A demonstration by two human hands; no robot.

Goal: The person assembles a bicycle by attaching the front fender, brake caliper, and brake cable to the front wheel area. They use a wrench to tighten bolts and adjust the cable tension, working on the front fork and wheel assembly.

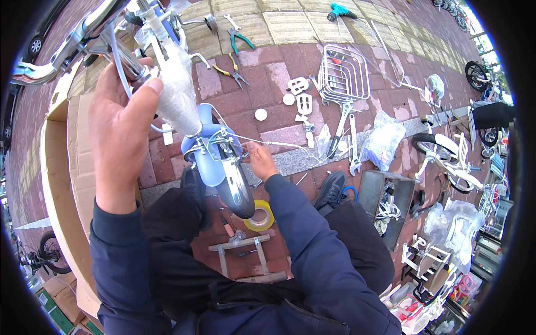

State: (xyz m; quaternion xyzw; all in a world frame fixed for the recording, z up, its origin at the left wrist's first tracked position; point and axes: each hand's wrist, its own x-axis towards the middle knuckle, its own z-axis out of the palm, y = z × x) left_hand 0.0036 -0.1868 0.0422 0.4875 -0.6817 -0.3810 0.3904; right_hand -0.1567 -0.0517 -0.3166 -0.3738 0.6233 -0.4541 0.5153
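A small bicycle with a light-blue fork [211, 172] and a bubble-wrapped frame tube [177, 92] stands in front of me. My left hand [125, 114] is closed round the silver handlebar stem [127, 58], beside the wrapped tube. My right hand [260, 161] is closed at the right side of the fork, by the brake caliper [219, 137]. Its fingertips pinch something too small to make out. A thin brake cable [279, 143] runs off to the right from there. Below the caliper, a silver mudguard [235, 187] covers the front wheel.
Pliers [232, 72], a cordless drill [339, 11], pedals [304, 103], a wire basket [343, 75] and wrenches [354, 148] lie on the brick paving. Yellow tape [259, 216] lies between my feet. A cardboard box [61, 173] stands left; a grey toolbox [373, 195] and a white child's bicycle [446, 151] stand right.
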